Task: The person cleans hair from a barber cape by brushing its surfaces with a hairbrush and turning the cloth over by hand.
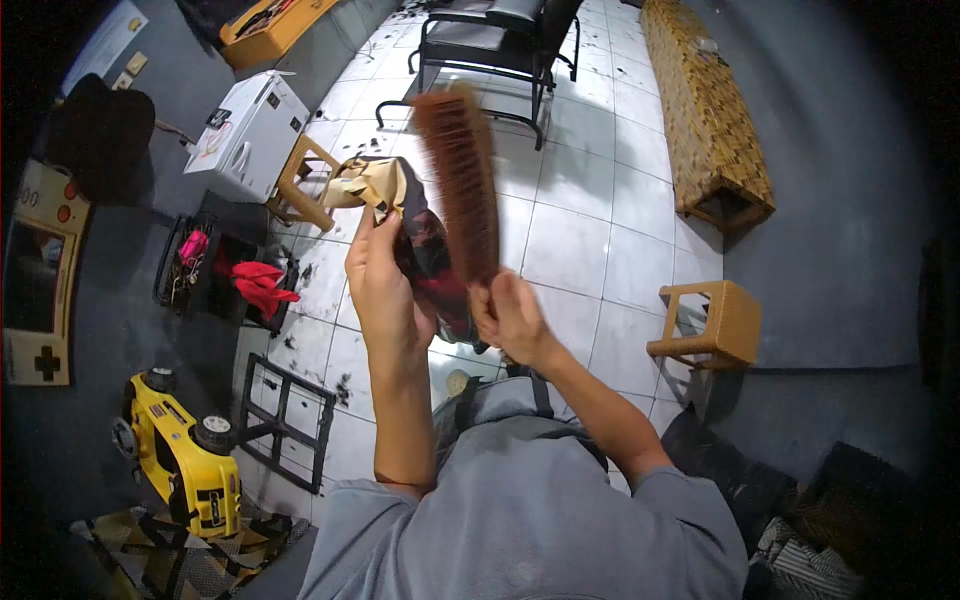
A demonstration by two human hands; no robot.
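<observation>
A long brush with reddish-brown bristles [460, 180] stands nearly upright in front of me, slightly blurred. My right hand [513, 318] is closed round its lower end. Just left of the brush, my left hand [385, 285] grips a crumpled cloth, tan at the top [372, 183] and dark with red patches lower down [432, 262]. The bristles are close to the cloth; whether they touch it cannot be told. Part of the cloth is hidden behind my left hand and the brush.
A black-framed chair [480, 40] stands ahead on white tiles [565, 245] with dark clumps. Right are a woven bench [705, 110] and a tan stool [710, 323]. Left are a white box [250, 135], a red cloth [262, 288], a black frame [283, 422] and a yellow toy car [185, 455].
</observation>
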